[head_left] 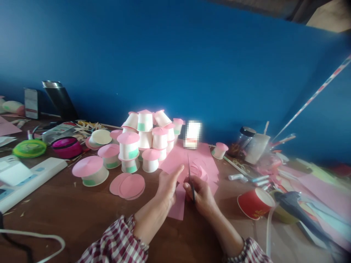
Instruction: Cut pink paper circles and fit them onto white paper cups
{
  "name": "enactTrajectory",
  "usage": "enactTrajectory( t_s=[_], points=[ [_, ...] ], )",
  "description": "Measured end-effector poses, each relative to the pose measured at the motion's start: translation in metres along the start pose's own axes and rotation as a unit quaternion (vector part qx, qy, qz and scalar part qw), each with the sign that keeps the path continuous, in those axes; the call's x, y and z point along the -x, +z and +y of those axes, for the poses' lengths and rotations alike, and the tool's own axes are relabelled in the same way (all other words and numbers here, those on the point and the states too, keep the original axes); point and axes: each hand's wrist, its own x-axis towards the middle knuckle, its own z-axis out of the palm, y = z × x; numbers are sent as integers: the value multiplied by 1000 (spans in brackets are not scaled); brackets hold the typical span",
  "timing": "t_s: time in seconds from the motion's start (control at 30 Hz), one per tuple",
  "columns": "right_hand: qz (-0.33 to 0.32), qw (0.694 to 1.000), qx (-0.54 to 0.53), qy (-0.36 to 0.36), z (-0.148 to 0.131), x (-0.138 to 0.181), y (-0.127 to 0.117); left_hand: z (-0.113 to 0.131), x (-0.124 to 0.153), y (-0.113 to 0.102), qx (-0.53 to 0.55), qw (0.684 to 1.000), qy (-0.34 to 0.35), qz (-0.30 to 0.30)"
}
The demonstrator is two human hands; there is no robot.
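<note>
My right hand (201, 193) is closed round the dark handle of a pair of scissors (189, 166), whose thin blade points away from me. Beside it, my left hand (167, 186) grips a piece of pink paper (177, 206) that hangs below both hands. Its thumb is raised and its other fingers are partly hidden. Behind the hands lie larger pink sheets (172, 160) and curled pink offcuts (197, 168). Left of my left hand, several pink paper discs (131, 185) overlap on the table. Beyond them, white paper cups (150, 165) topped with pink discs stand stacked.
At left are a power strip (35, 179), a magenta pouch (66, 147), a green round case (29, 148) and a black flask (60, 99). A pixelated bright object (193, 134) leans against the blue wall. On the right sit a red cup (255, 204), a hot glue gun (289, 201) and a jar (245, 140).
</note>
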Motion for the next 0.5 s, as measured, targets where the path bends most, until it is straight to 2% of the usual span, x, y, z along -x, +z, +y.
enactTrajectory(
  t_s=[0.5],
  points=[
    [8, 1000, 10, -1, 5, 0, -2, 8, 2, 1, -7, 1000, -10, -18]
  ],
)
